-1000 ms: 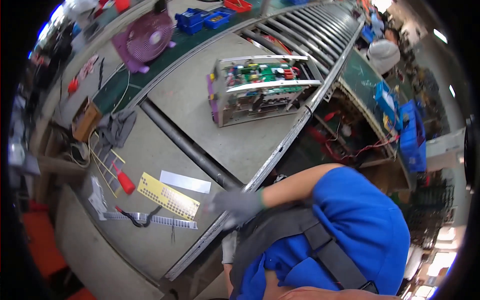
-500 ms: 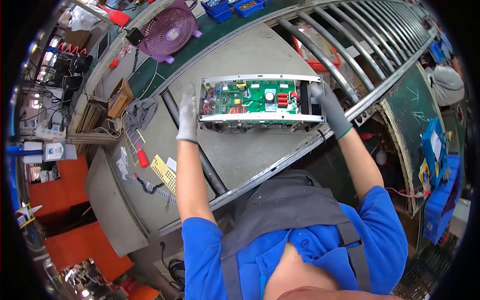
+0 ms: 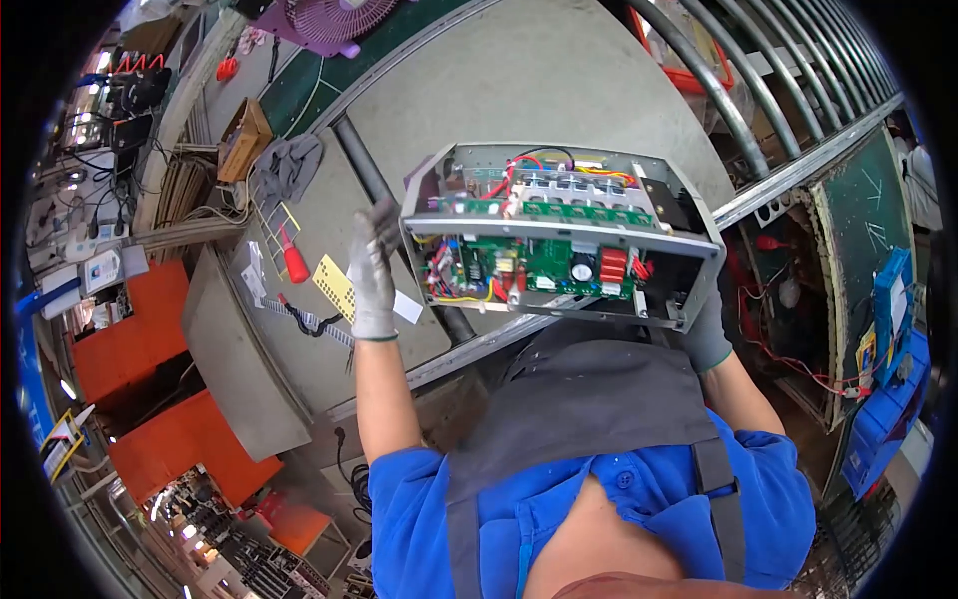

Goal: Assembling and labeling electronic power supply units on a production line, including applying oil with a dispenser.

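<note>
A metal electronics chassis with green circuit boards, red parts and coloured wires is tipped toward me, its near side close to my apron. My left hand, in a grey-white glove, is at its left end with the fingers against the upper corner. My right hand, also gloved, grips the right end. The chassis end plate hides most of its fingers.
Steel rollers run off at the far right. A purple fan stands at the far left. A red-handled tool, a yellow perforated strip and a grey cloth lie left. A blue bin is at right.
The chassis has come toward my body and tipped, so its other side with wires and a row of metal parts now shows. Both hands have moved with it, the right one nearer to me.
</note>
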Demonstrator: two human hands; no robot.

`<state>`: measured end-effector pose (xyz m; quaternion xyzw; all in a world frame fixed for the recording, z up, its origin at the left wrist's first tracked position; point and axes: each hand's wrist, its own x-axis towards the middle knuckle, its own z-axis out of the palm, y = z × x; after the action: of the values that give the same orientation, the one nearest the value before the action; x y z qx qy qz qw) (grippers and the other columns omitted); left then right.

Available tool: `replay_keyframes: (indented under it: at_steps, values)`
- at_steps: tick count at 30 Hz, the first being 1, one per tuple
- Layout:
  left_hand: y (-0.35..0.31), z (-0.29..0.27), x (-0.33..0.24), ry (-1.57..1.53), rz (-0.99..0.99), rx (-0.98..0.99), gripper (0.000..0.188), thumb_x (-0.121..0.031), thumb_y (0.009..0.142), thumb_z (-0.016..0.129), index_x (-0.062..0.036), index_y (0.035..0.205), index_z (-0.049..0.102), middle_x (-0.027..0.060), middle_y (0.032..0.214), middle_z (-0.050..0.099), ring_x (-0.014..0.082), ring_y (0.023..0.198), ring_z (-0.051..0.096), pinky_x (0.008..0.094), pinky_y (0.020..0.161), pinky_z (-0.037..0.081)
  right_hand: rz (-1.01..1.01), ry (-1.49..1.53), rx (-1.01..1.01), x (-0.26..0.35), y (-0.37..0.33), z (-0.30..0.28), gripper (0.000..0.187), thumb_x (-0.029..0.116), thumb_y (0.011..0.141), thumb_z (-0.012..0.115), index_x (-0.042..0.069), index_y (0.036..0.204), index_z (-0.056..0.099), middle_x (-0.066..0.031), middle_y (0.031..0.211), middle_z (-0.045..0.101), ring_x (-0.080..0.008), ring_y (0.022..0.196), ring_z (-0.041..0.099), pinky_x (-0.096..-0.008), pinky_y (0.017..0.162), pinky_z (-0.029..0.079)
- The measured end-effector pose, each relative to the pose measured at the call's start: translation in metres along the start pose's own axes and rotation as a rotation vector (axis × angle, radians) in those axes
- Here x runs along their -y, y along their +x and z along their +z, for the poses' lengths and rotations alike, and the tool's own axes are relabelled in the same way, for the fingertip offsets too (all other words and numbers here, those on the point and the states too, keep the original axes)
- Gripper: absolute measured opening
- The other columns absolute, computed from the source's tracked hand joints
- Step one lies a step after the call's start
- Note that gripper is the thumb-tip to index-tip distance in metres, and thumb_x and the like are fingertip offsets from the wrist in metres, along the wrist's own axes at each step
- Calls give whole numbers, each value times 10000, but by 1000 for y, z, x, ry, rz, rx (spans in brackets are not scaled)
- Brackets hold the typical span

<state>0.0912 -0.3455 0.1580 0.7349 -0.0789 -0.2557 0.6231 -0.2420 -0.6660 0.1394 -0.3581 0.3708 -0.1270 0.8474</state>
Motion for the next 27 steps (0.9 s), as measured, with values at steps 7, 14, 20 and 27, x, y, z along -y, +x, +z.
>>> replay_keyframes:
  at_steps: [7,14,20,27]
  values:
    - [14,21,25,-564,-331,366,601,-527,1010,509,-79,1411,510,86,1205,665,202,1061,657,345,913,547,-25,175,23,-61,-22,-38,441,283,1068,403,6,1398,499,-140,1300,621,-232,1095,665,-399,910,594]
    - [-35,26,66,-868,-241,80,672,-339,942,635,-83,1516,396,68,1441,528,204,1293,526,354,1105,409,-134,-125,-8,-48,-3,-45,503,392,1066,435,13,1384,529,-110,1314,620,-206,1090,661,-328,931,562]
    - [-74,34,110,-865,-263,-239,507,-463,889,680,-112,1241,577,-7,974,593,118,883,615,296,729,547,-42,-341,295,32,110,-51,383,266,1054,468,29,1339,566,-69,1260,641,-163,1099,625,-320,954,520]
    - [-73,73,89,-640,45,-359,748,-265,967,658,-110,1584,266,28,1411,480,137,1189,502,285,1043,392,24,-270,212,16,184,-43,504,369,1045,453,39,1420,510,-120,1310,630,-235,1134,652,-374,954,553]
